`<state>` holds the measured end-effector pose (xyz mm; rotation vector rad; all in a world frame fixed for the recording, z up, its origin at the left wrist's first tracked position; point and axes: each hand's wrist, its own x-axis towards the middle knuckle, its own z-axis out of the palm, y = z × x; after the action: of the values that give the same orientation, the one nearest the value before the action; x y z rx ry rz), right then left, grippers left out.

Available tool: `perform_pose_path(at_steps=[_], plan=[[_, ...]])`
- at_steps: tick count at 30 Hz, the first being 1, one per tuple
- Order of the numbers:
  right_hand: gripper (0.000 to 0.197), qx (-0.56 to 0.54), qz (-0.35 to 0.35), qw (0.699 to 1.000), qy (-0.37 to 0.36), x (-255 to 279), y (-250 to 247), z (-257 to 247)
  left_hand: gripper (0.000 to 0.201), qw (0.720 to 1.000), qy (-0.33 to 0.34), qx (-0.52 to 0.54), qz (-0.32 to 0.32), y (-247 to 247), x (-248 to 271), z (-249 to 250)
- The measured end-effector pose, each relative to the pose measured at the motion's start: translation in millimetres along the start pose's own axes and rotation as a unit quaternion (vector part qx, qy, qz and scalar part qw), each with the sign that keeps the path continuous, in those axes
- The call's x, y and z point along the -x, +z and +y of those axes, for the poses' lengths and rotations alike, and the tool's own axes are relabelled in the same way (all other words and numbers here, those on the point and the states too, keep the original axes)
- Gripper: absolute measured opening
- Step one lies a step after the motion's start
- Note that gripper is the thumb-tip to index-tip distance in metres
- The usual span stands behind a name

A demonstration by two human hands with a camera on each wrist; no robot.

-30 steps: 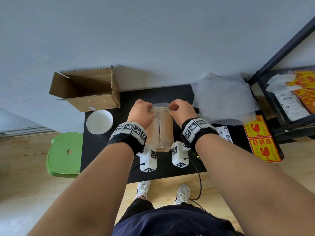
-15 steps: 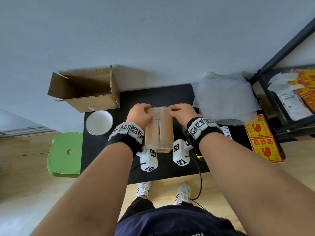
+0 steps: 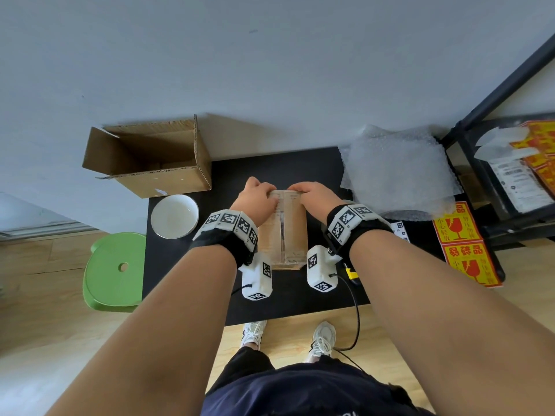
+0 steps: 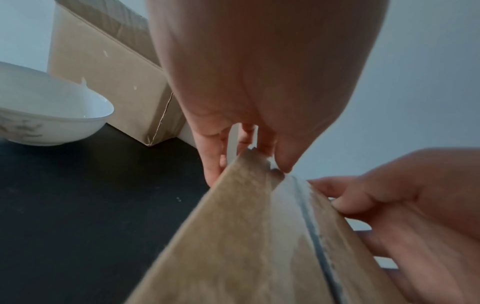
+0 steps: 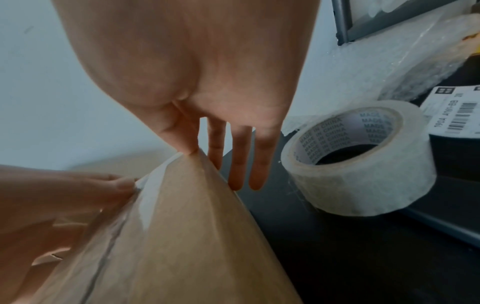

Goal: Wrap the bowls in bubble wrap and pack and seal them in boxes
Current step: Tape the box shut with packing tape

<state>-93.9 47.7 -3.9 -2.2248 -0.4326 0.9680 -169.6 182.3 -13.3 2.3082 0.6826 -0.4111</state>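
The black rectangular table (image 3: 186, 283) bears a closed, clear-taped brown cardboard box (image 3: 282, 232) at its middle. The left hand (image 3: 255, 202) and right hand (image 3: 315, 196) press the box's far edge, fingers extended down its hidden far face. A white ceramic bowl (image 3: 174, 216) sits left, apart.

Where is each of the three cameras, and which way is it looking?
Head: on the person's head, looking down at the black table; shows both forearms, left hand, right hand, legs and shoes.
Left wrist: under the left wrist, looking along the left hand towards the white bowl and open box; the right hand shows too.
Right wrist: under the right wrist, looking along the right hand towards the tape roll.
Shared: all three see the taped box that both hands press.
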Motion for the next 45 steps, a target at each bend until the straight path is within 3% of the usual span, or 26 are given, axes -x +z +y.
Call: perform_pose_path(at_steps=[9, 14, 21, 27, 31, 34, 38, 41, 45], plan=[[0.031, -0.091, -0.014, 0.996, 0.017, 3.3, -6.1, 5.5, 0.036, 0.996, -0.006, 0.09, 0.017, 1.6, 0.0, -5.4], [0.034, -0.025, 0.001, 1.0, -0.007, -0.4, -4.1, 11.9, 0.033, 0.991, -0.018, 0.134, 0.015, 2.0, -2.6, -11.4], [0.031, 0.011, 0.058, 0.998, -0.028, -1.6, 1.9, 14.9, 0.013, 0.988, -0.015, 0.137, 0.066, 6.4, -2.0, -9.2], [0.036, 0.04, 0.067, 0.997, -0.011, 6.1, 2.5, 8.5, 0.022, 0.987, -0.024, 0.131, 0.084, 6.6, 10.0, -5.5], [0.047, 0.087, 0.043, 0.994, 0.04, 7.9, 2.3, 4.8, 0.023, 0.986, -0.065, 0.09, 0.121, -0.2, 24.5, -13.2], [0.042, 0.09, 0.049, 0.993, 0.055, 12.2, -1.7, 7.8, 0.036, 0.985, -0.099, 0.026, 0.14, -3.5, 34.0, -18.2], [0.032, 0.065, 0.098, 0.991, 0.057, 17.4, -5.8, 10.9, 0.046, 0.976, -0.144, 0.019, 0.166, -1.6, 39.1, -24.3], [0.052, 0.012, 0.115, 0.99, 0.085, 20.7, -2.2, 13.0, 0.041, 0.968, -0.16, 0.075, 0.178, 4.7, 39.0, -25.4], [0.023, -0.007, 0.107, 0.993, 0.049, 22.3, 6.2, 19.1, 0.036, 0.963, -0.117, 0.19, 0.153, 17.2, 39.6, -16.7]])
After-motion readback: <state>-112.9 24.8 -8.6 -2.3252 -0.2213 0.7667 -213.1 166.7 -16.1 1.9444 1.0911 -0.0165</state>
